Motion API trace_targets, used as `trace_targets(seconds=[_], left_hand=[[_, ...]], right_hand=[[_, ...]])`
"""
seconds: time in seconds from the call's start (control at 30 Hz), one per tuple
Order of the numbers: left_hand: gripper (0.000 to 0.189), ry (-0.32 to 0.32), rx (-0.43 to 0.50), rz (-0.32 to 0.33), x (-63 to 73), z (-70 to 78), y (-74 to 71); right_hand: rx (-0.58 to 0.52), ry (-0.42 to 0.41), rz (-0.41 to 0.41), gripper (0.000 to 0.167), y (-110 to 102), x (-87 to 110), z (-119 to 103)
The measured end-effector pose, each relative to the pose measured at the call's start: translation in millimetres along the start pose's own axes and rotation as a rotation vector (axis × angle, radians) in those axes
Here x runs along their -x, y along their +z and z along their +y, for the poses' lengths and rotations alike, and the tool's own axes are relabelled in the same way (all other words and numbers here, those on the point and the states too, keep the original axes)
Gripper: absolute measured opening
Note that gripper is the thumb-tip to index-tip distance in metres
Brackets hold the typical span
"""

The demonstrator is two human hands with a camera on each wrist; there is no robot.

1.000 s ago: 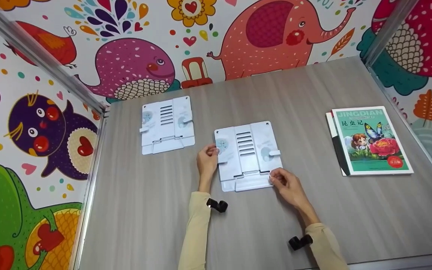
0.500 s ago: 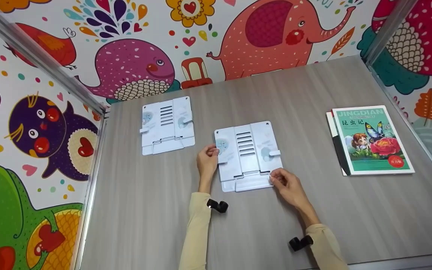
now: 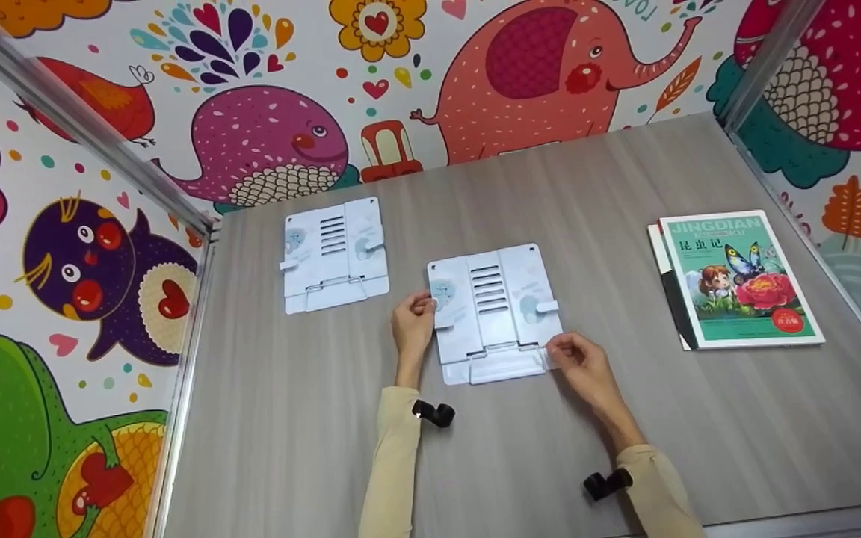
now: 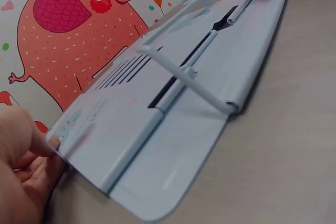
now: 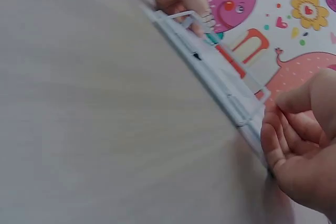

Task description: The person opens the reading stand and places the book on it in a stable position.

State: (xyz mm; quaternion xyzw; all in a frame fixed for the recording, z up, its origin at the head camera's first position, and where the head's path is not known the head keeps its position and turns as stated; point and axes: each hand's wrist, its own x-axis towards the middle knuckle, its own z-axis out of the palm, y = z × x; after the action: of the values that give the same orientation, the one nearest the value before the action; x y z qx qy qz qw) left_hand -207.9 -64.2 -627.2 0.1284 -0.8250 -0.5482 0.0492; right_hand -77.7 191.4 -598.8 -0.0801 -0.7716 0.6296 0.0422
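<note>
A white folding book stand (image 3: 524,280), with a slotted middle panel and two side clips, lies on the table between both hands. Its left edge is pinched between the thumb and fingers of the left hand (image 3: 412,329). At the lower right corner, the right hand (image 3: 584,370) pinches the stand with thumb and bent fingers, which partly hide that corner. In the left wrist view a thin white front ledge frame (image 4: 194,83) sticks up from the stand's lower edge. The right wrist view shows the right hand (image 5: 310,145) beside the stand's edge, fingertips together.
A second, similar white book stand (image 3: 337,258) lies to the upper left. On the right is a stack of books (image 3: 744,280), a green cover on top. Walls with cartoon animals border the wood-grain table (image 3: 288,433) at the back and sides.
The right hand has shifted slightly to the right at the stand's lower right corner. The left hand keeps its hold, and the stand stays about where it was.
</note>
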Motion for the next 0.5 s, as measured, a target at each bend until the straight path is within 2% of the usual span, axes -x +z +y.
trace_targets(seconds=[0.13,0.27,0.5], left_hand=[[0.018,-0.001,0.012,0.002,0.6,-2.4,-2.4],[0.018,0.003,0.018,0.003,2.0,-2.2,-4.0],[0.018,0.004,0.02,-0.012,4.2,-0.9,-2.2]], right_hand=[[0.011,0.08,0.07,0.013,-12,-23.6,10],[0.042,0.141,0.095,0.016,-24,-53.4,8],[0.128,0.244,0.039,0.021,-30,-99.5,6]])
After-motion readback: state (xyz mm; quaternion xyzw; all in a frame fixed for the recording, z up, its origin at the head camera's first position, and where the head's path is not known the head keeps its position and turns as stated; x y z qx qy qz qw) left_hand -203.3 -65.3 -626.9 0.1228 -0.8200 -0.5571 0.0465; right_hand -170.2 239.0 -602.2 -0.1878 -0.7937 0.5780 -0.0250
